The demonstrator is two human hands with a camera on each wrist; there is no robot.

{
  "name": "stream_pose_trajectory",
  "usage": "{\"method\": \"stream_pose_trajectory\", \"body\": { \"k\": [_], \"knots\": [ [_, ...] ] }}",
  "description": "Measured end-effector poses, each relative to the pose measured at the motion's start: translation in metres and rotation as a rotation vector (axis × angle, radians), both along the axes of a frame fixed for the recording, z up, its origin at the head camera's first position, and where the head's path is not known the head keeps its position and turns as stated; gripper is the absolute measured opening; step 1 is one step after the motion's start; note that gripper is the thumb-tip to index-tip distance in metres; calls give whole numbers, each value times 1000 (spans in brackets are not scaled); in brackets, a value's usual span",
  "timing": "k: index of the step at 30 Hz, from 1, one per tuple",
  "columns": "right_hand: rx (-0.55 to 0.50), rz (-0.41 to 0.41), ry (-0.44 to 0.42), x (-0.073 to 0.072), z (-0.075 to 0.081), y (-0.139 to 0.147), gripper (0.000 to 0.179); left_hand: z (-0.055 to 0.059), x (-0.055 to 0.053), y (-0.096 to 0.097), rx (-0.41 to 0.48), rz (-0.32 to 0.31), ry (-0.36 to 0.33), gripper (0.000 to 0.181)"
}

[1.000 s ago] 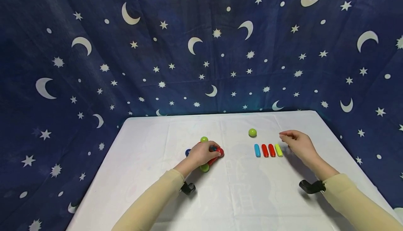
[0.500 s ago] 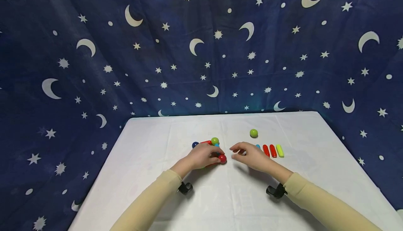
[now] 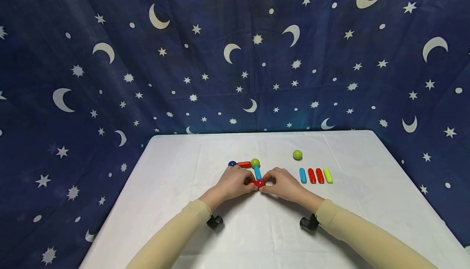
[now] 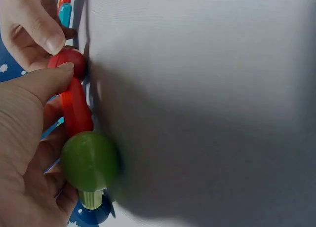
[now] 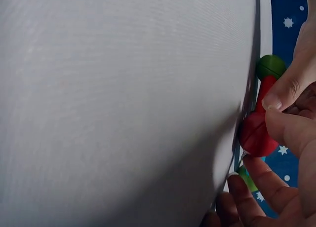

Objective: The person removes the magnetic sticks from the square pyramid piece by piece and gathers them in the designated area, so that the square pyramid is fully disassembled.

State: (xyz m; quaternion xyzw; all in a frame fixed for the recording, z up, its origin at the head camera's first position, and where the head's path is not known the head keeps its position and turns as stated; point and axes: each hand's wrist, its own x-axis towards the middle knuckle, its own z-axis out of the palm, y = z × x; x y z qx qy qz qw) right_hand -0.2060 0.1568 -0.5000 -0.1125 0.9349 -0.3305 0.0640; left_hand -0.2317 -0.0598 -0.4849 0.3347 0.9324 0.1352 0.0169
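Observation:
A frame of toy balls and rods, joined end to end, lies between both hands. My left hand holds its red rod, the thumb at the joint with the red ball. My right hand pinches that ball from the right. From the red ball a light-blue rod runs back to a green ball, then a red rod leads to a dark-blue ball. The left wrist view shows another green ball and a yellow-green rod, hidden by my left hand in the head view.
Right of the hands, loose rods lie in a row: blue, two red and yellow. A loose green ball sits behind them. The white table ends at a dark-blue star curtain.
My right hand has moved left from beside the loose rods to the red ball and now pinches it. The frame has shifted and turned slightly in my left hand.

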Motion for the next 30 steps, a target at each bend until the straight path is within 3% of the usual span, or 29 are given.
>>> {"method": "stream_pose_trajectory", "body": {
  "k": [5,14,30],
  "knots": [
    [44,-22,14,0,-4,-3,33,-5,1,1,-6,11,12,19],
    [20,-68,-17,-2,-7,1,32,-9,0,3,31,35,6,11],
    [-11,-75,-43,-5,-8,8,34,-6,0,9,51,51,-30,11]
  ]
}}
